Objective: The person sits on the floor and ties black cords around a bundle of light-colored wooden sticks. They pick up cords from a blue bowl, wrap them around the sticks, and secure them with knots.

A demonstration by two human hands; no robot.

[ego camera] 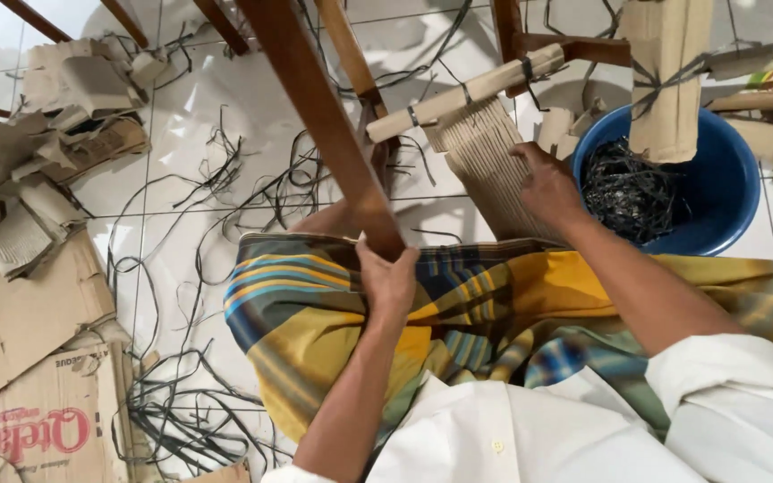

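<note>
Floor scene w/ white tiles (181, 188), dark strands (190, 394) & cardboard scraps (20, 304) scattered.
L hand (388, 279) clenched round slanted wooden bar (319, 107); R hand (547, 183) fingers lay loose on pale warp threads (494, 170), blue tub (717, 192) just beside.

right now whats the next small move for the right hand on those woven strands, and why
Probably press the right hand down the pale woven strands to keep them taut, since its fingers already rest on them below the wrapped bar, while the left hand grips the wooden frame leg.
</note>
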